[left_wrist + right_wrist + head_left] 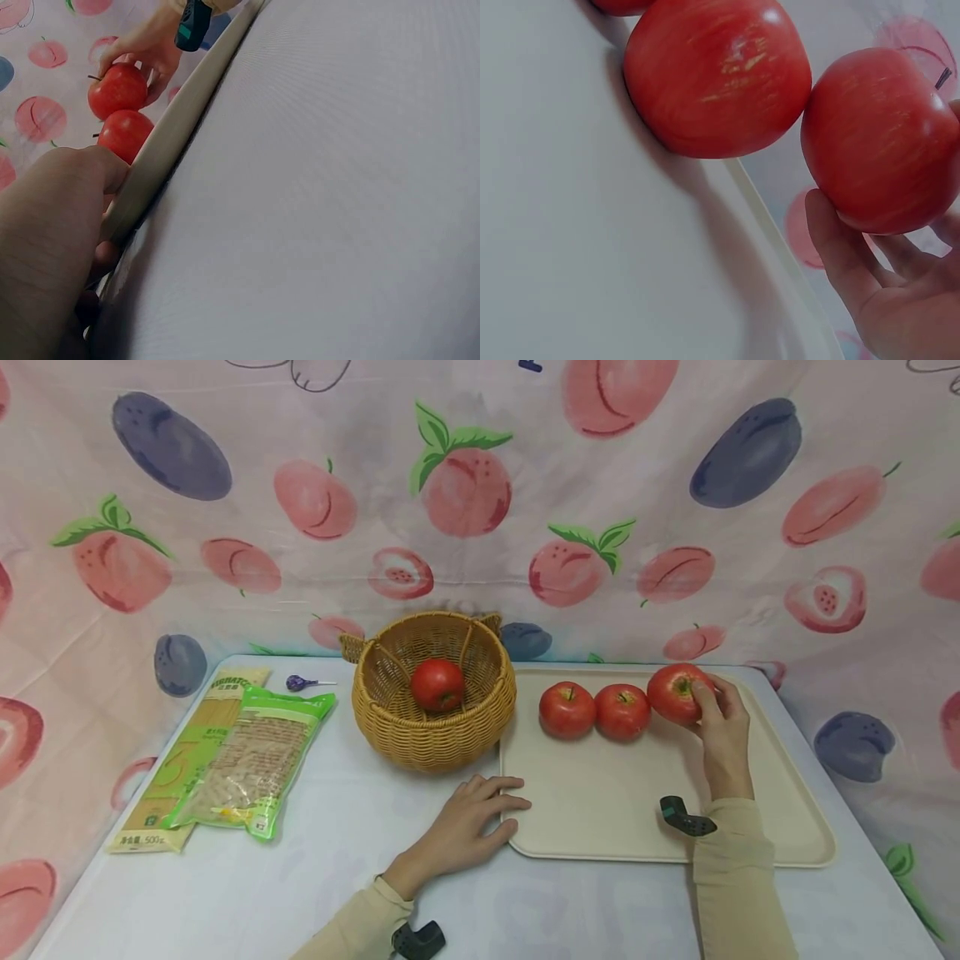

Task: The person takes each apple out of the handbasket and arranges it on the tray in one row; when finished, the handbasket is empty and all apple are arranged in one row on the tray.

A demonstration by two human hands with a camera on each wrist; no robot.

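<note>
My right hand (723, 727) holds a red apple (678, 693) above the beige tray (600, 818), fingers and thumb around it. Two more red apples sit side by side on the tray, a left apple (567, 711) and a middle apple (623, 712). In the right wrist view the held apple (885, 142) appears against the middle apple (718, 79); whether they touch I cannot tell. My left hand (468, 827) rests over the tray's left rim with its fingers spread. A wicker basket (427, 747) left of the tray contains one red apple (438, 685).
At the left, a green-edged clear bag (251, 760) overlaps a flat noodle packet (161, 785). Behind them lies a purple-wrapped lollipop (300, 682). A fruit-print cloth (360, 427) hangs behind the white table (337, 860).
</note>
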